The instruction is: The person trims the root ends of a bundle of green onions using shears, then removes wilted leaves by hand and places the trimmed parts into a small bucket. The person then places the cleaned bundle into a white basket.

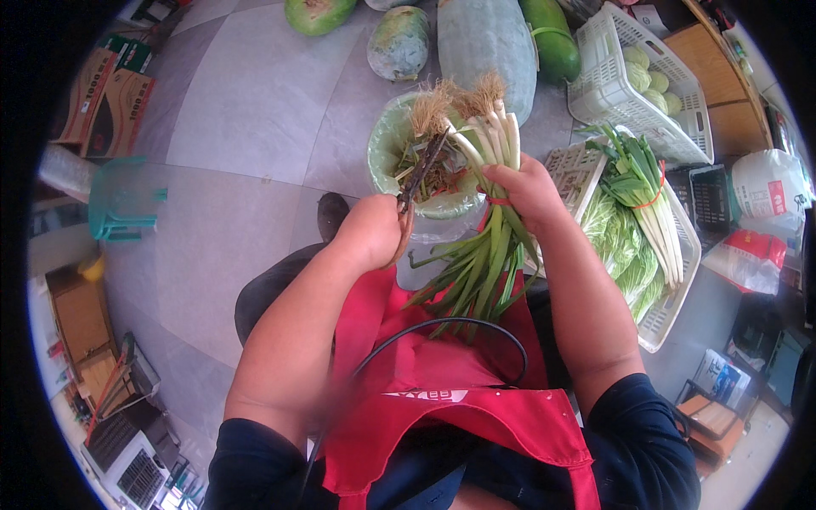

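Note:
My left hand (373, 229) grips a pair of dark, worn scissors (422, 171) by the looped handles, blades pointing away from me. Their tips meet the white stalk of one scallion, just below its roots. In my right hand (534, 191) is a bunch of scallions (494, 143), held root end up around the white stems. A red tie (498, 201) wraps the bunch just below my fingers, and green leaves (484, 268) hang over my red apron (433, 363). Beneath the brown roots stands a bin lined with a green plastic bag (386, 137), with plant trimmings (440, 178) inside.
Several winter melons (488, 51) lie on the tiled floor beyond the bin. To the right, a white crate (685, 255) holds napa cabbages (615, 236) and another tied scallion bunch (650, 204). Behind it stands a crate (599, 89) of round cabbages. A green plastic stool (124, 197) is at left.

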The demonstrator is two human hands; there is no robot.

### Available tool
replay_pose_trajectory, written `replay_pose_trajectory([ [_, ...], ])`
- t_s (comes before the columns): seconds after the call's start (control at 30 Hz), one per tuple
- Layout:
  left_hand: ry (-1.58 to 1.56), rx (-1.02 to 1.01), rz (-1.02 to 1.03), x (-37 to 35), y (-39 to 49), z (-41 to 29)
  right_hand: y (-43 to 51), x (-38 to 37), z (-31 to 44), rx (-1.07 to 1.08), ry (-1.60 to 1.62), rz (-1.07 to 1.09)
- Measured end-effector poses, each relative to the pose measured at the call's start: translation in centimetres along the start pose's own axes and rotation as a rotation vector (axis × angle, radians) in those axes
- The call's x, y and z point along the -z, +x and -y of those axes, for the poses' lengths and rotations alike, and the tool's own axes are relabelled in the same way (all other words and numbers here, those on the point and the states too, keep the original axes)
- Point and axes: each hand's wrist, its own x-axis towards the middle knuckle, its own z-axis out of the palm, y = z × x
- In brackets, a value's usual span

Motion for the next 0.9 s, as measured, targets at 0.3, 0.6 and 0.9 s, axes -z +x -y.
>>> replay_pose_trajectory([
  [0.3, 0.205, 0.129, -0.159, -0.9, -1.2, -1.9, -0.4, -0.5, 0.5, -0.005, -0.012, -0.063],
  [0.6, 0.274, 0.168, -0.256, -1.1, -1.1, -2.1, -0.7, -0.2, 0.8, -0.089, 0.093, 0.020],
  [0.9, 0.255, 0.128, -0.284, -1.1, -0.8, -1.8, -1.5, -0.4, 1.9, -0.166, 0.065, 0.077],
])
